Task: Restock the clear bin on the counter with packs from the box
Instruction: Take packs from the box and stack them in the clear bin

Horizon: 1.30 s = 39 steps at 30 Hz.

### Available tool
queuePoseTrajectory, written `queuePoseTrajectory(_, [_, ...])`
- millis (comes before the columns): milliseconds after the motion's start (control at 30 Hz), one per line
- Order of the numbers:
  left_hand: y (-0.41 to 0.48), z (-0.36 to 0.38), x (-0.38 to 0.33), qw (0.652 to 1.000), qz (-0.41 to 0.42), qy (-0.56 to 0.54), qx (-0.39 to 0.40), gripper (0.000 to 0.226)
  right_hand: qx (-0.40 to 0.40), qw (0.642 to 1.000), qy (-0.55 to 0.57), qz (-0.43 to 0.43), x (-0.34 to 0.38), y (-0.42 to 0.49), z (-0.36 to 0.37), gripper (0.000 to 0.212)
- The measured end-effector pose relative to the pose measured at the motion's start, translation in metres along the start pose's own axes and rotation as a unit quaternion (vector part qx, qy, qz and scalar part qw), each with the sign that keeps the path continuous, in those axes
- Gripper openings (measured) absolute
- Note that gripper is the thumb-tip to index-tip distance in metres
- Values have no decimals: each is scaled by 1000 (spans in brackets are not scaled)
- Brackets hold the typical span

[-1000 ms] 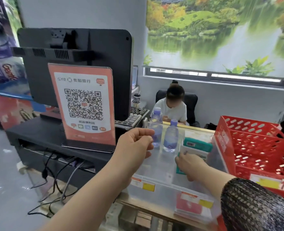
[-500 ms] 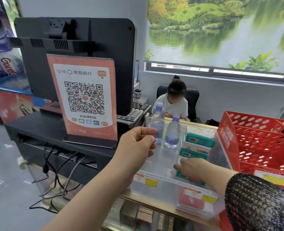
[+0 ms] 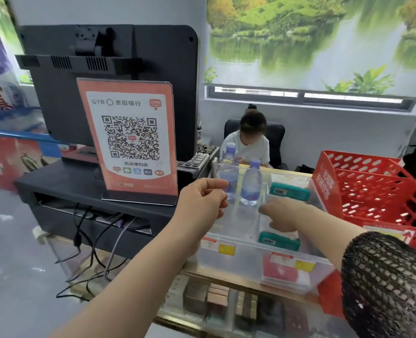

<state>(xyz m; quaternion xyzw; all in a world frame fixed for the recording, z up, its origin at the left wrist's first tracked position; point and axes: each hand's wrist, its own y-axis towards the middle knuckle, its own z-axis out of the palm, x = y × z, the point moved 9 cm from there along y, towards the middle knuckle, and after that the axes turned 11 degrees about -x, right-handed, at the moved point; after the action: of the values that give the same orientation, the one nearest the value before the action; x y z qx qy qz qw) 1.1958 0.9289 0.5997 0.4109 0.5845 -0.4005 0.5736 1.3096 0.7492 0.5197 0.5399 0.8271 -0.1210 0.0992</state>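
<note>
Both forearms reach forward, left grip [image 3: 202,201] curled with thumb on forefinger, right grip [image 3: 283,217] palm-down, fingers angled downward.

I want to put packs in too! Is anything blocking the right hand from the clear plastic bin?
Nothing visible blocks it. The right hand is down inside the clear plastic bin, between the far teal pack and the near teal pack. The two purple-capped water bottles stand off to its left.
</note>
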Motion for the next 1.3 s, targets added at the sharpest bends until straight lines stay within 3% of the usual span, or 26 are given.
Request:
queuePoseTrajectory(200, [-8,-4,2,1000,-15,-16,20,21,-147,973,146,102,11,-34,-71,40])
queuePoseTrajectory(467, [-33,-27,14,998,-24,-33,53,20,-341,852,337,210,40,-111,-128,31])
queuePoseTrajectory(633, [-58,-49,42,997,-44,-40,56,16,-401,779,437,204,70,-149,-128,22])
queuePoseTrajectory(800, [-86,-75,90,997,-62,-14,32,17,-420,740,488,193,121,-176,-99,17])
queuePoseTrajectory(1000, [-129,-104,194,994,-96,51,16,17,-364,750,529,160,196,-204,-2,17])
queuePoseTrajectory(1300, [-172,-143,477,963,-221,151,-23,12,-208,799,540,166,303,-219,230,20])
